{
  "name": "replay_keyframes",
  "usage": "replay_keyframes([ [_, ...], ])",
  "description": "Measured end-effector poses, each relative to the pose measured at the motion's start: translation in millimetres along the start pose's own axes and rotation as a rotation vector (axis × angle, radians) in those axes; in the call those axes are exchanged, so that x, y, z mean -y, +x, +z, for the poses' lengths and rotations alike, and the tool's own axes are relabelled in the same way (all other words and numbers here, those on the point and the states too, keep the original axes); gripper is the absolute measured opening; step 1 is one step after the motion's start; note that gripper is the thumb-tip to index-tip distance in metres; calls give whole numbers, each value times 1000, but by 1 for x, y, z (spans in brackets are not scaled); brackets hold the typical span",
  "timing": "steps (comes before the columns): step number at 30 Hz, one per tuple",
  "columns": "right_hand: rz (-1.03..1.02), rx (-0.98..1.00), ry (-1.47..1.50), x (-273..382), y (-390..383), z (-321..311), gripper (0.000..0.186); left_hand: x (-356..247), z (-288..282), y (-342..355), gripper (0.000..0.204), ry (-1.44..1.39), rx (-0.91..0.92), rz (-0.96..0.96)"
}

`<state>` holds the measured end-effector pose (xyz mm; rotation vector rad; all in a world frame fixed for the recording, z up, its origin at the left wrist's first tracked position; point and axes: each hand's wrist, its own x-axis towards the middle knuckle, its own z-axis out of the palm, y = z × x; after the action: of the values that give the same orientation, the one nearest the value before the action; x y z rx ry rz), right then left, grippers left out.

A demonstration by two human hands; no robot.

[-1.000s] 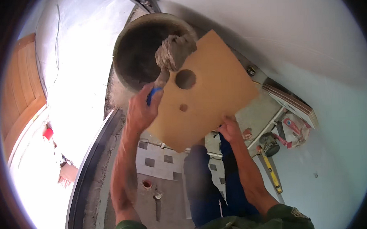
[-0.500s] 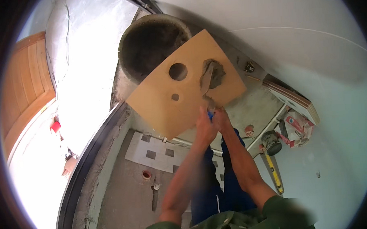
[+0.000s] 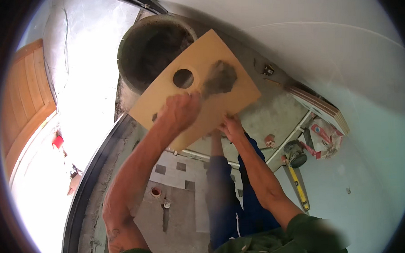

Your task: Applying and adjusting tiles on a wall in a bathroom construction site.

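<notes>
Bearing clumped grey mortar (image 3: 223, 76), smooth round-holed tan board (image 3: 214, 106) in right hand (image 3: 231, 127).

The left arm (image 3: 143, 160) comes in from seven o'clock, bends at the elbow, and its forearm points toward one o'clock. The left hand (image 3: 182, 110), back uppermost, is curled tightly and blurred, its fingertips hidden. The right arm (image 3: 264, 180) enters near five o'clock, its forearm slanting toward eleven. The right hand (image 3: 231, 127), fingers bent in a grip, sits at four o'clock from the left, well apart and lower.
</notes>
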<state>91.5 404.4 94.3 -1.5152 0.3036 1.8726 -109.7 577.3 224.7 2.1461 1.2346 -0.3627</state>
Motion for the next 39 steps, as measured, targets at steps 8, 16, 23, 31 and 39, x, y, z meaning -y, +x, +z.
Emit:
replay_keyframes([
  [8,-21,-71,-16,3,-3,4,60,2,-72,5,28,-41,16,-109],
  [16,-60,-7,0,5,-6,6,67,5,-86,39,32,-26,32,-166],
  [23,-53,-8,5,-2,-3,1,60,28,-103,6,31,-20,31,-309],
  [31,-47,0,-9,-3,1,-1,58,53,-101,15,22,347,42,43],
  [39,-56,-21,3,0,-1,4,58,50,-117,20,17,261,14,-103],
])
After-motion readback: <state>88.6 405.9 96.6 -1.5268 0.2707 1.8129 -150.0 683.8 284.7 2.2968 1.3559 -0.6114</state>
